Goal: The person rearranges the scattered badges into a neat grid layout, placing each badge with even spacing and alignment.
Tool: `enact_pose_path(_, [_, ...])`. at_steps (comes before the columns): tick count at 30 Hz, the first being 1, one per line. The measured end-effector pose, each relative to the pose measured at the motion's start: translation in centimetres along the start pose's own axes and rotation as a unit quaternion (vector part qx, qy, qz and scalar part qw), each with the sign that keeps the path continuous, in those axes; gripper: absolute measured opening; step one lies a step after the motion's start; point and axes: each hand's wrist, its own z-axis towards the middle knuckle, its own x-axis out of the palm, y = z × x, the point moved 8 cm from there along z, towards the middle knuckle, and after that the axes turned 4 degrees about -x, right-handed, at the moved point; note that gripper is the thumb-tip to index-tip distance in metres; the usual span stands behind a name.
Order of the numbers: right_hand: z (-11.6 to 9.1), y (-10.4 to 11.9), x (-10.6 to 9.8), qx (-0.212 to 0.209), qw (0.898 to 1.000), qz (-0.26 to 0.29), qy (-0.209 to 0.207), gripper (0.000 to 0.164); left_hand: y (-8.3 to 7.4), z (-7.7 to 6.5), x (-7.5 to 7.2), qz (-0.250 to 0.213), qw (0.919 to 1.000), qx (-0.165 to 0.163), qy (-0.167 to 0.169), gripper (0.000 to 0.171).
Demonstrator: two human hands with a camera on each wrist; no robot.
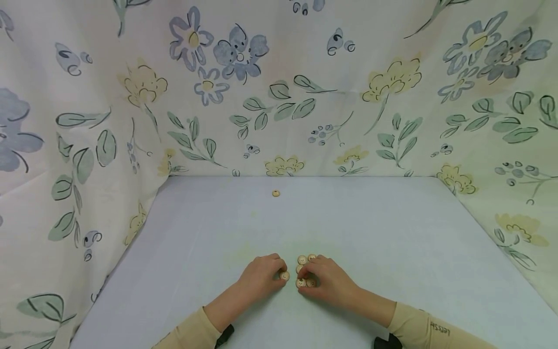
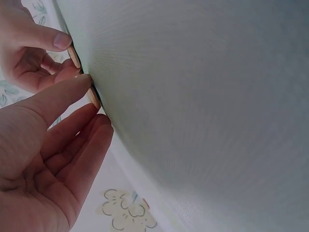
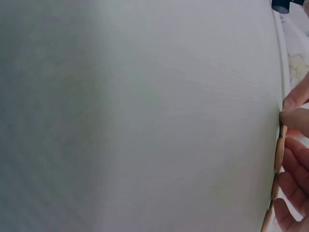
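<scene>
Here, L hand (image 1: pixel 261 275) pinching wooden btn (image 1: pixel 285 276), R hand (image 1: pixel 328 279) pinching 2nd btn (image 1: pixel 301 283) beside others (image 1: pixel 302 260), lone btn (image 1: pixel 276 193) well apart.

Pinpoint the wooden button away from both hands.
In the head view, the wooden button lies near the table's far edge, slightly left of centre, below a printed yellow flower.

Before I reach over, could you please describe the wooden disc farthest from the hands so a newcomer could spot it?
Find where the flowered cloth meets the back of the pale table. Just in front, slightly left of the middle in the head view, is the small disc. It lies alone; the other discs are at the left hand and right hand.
</scene>
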Motion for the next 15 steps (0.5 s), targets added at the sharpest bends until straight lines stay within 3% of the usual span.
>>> enact_pose_path(15, [0.53,0.36,-0.17,-0.011,1.0,-0.008,-0.001,0.018,0.01,0.01,-0.03,-0.006,0.9999,0.006,-0.006,0.007])
